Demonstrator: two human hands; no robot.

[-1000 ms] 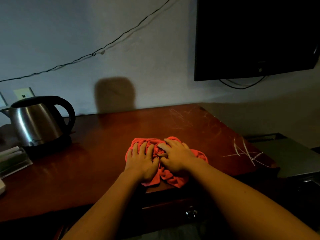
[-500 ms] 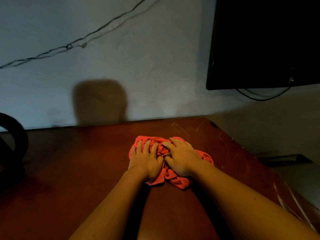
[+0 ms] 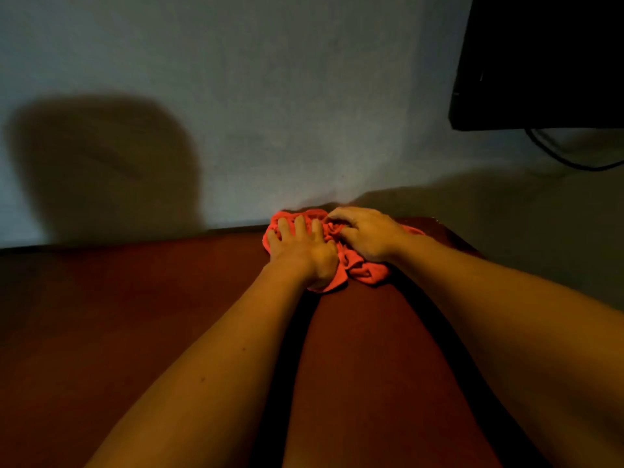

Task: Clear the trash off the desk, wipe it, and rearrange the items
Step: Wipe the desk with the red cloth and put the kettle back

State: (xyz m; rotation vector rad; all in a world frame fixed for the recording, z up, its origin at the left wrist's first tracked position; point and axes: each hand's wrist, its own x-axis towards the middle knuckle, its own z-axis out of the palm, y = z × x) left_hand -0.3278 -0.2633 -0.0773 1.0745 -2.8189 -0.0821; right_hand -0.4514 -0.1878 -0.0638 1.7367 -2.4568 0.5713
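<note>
both hands were pressed down on a bunched red cloth (image 3: 341,261) at the far edge of the desk (image 3: 169,315), right of centre in the frame, where the reddish wood met the wall (image 3: 270,96). the left hand (image 3: 304,251) lay flat on the left part of the cloth with its fingers spread and nearly straight, so its grip was apart, pushing rather than clutching. the right hand (image 3: 368,233) sat on the right part, its fingers bent over the folds; whether they actually pinched the fabric or only pressed on it could not be told in the dim light. the two hands were just beside each other, and the cloth's far side touched or nearly touched the wall.

the step in hand looked like the wiping stage: no trash showed on the visible stretch of desk, and no items to rearrange were in the frame. with the cloth at the back edge, the next move would likely call for drawing it back toward the person or sliding it sideways along the wall line, keeping even pressure so the bundle did not roll out from under the palms.

a dark screen (image 3: 547,59) hung in the upper right, a cable (image 3: 567,160) looping beneath it, and a broad shadow (image 3: 101,163) fell on the wall at left.
</note>
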